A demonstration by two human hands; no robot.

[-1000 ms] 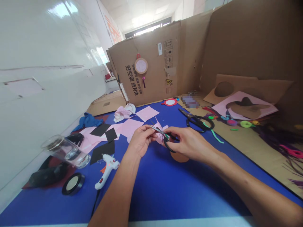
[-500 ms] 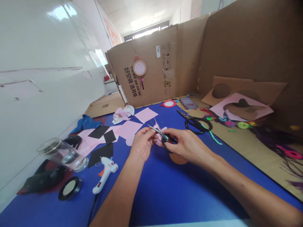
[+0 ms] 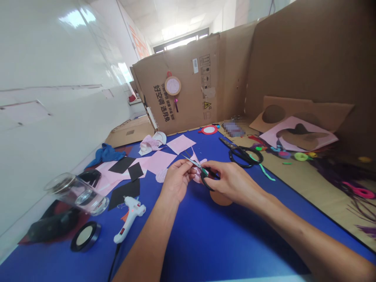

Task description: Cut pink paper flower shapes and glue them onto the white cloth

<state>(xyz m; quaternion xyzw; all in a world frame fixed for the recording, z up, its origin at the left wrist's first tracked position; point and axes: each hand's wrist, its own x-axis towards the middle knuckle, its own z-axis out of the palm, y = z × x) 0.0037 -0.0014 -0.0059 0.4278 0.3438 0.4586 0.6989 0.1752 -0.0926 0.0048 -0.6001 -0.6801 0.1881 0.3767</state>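
Small scissors (image 3: pixel 195 163) are over the blue bench (image 3: pixel 190 239), held in the closed right hand (image 3: pixel 230 176), and the left hand (image 3: pixel 175 182) pinches its fingertips together by the blades. One pink sheet (image 3: pixel 268 137) has a hole cut out, but I can't tell what's pinched or how much cutting is left.

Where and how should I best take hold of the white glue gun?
I'd wrap the handle of the glue gun, its long white part, from above and the near side. It lies flat with that part slanting toward you, while the metal nozzle points away over the black paper. Mind the cord at the handle's near end.
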